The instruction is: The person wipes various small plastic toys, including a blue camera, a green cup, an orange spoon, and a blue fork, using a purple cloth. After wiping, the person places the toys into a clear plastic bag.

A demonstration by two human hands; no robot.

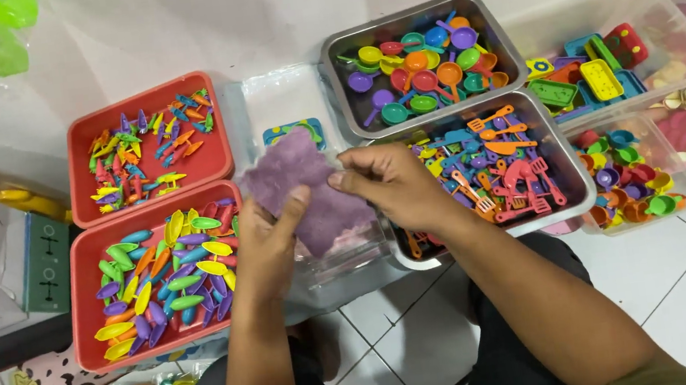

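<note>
We grip a purple cloth (307,190) in both hands, left hand (269,237) and right hand (390,182) (fingers pinching its edges), beside the red tray (83,297) of plastic toy boats (164,278).

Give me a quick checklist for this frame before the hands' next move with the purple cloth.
1. Both hands on the cloth: ok. Left hand and right hand pinch the purple cloth from opposite sides.
2. Cloth lifted off the trays: cannot tell; it hangs over the clear bin.
3. Red trays within reach, pieces inside: ok.
4. Metal trays holding toy pans and utensils, nothing spilled: ok.
5. Anything wrapped in the cloth: cannot tell.
</note>
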